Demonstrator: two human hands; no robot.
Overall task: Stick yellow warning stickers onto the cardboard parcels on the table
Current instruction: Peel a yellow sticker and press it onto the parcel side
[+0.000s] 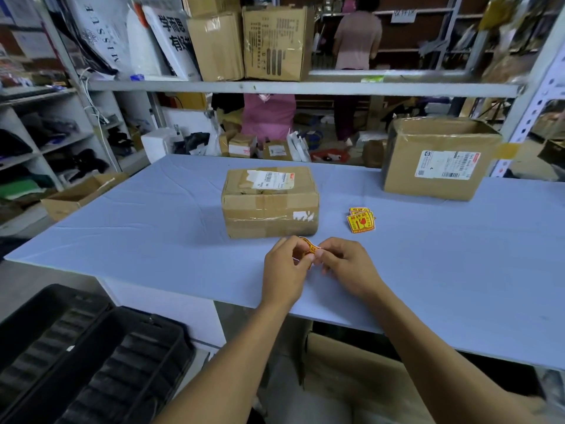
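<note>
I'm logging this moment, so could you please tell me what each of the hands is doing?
Left hand: closed, pinching the sticker.
Right hand: closed, pinching the same sticker from the other side.

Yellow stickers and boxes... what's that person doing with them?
The person is holding one yellow sticker between the left hand and right hand, pinching it as if peeling it. It isn't on a box yet. The small parcel sits just behind the hands, a bigger parcel farther right, and spare stickers lie on the table.
</note>
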